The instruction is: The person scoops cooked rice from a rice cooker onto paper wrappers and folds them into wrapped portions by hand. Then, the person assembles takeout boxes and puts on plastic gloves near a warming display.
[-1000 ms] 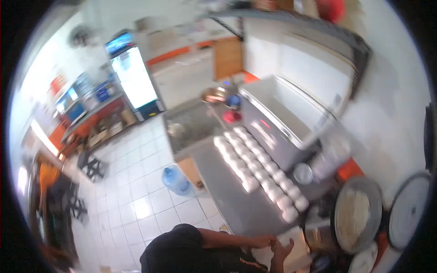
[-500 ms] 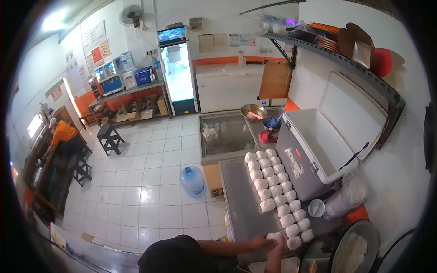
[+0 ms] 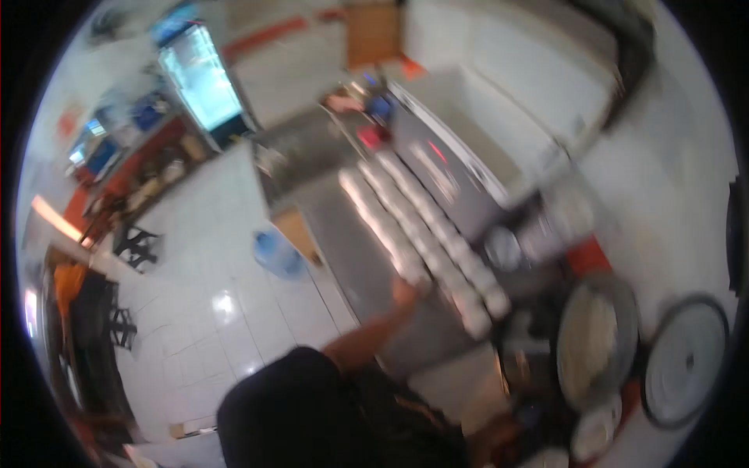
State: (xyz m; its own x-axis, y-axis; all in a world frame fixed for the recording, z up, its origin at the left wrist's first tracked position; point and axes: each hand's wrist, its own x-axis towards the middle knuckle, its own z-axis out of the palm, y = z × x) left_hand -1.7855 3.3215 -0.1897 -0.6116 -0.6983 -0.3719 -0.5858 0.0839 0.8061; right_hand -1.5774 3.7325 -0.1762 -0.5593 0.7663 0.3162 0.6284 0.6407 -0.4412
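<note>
My left hand (image 3: 409,290) reaches over the grey metal table (image 3: 351,257), at the near end of the left row of white rounded pieces (image 3: 374,216). Blur hides its fingers and whether it grips a piece. The pieces lie in long rows beside a grey cooler box (image 3: 437,156). My right hand (image 3: 499,438) is low at the bottom edge, dark and smeared, near the pots; its fingers cannot be made out. A round pan holding something whitish (image 3: 591,343) stands to the right.
A blue water jug (image 3: 278,254) stands on the tiled floor left of the table. At the right is a round lid (image 3: 686,361). A lit fridge (image 3: 201,78) and black stools (image 3: 137,248) are further back. A person in orange (image 3: 69,282) is at far left.
The view has tilted and blurred. My hands, earlier together around a white piece, are now apart: the left is out over the row, the right down toward the pots.
</note>
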